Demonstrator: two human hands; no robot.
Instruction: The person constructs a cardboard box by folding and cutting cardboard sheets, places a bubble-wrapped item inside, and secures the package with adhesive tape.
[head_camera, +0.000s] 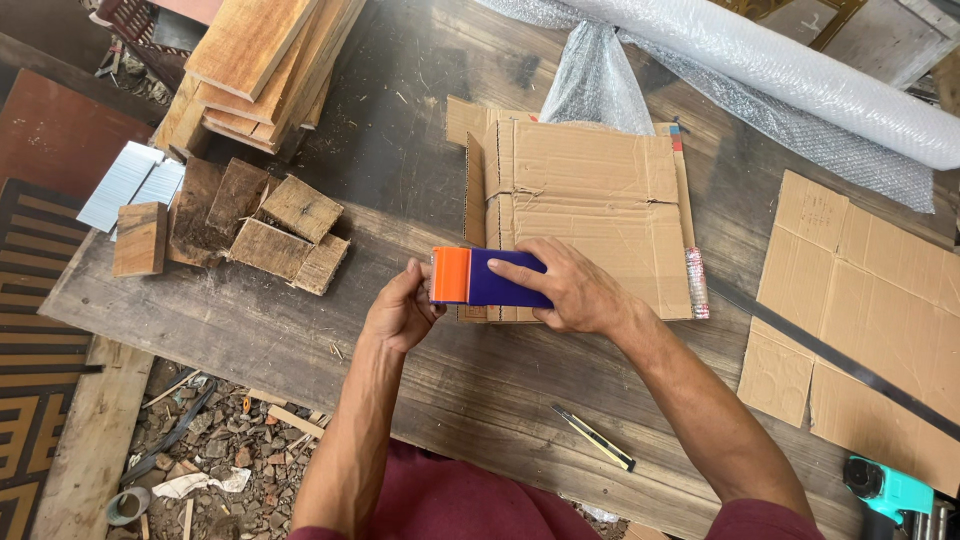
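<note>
Cardboard box (590, 205) lies flat on the wooden bench (200, 320), a blue-and-orange tape dispenser (487, 277) held at its near left edge.

Left hand (400, 312) pinches the dispenser's orange end; right hand (567, 285) closes over the blue body, forefinger stretched along it. Hands sit close together, both clamped on the dispenser. Wood blocks (270, 230) lie well to the left, planks (260, 70) beyond them. Bubble wrap roll (800, 75) runs along the far right. Near the right forearm rests a knife (595, 438); flat cardboard (880, 310) lies at right.
</note>
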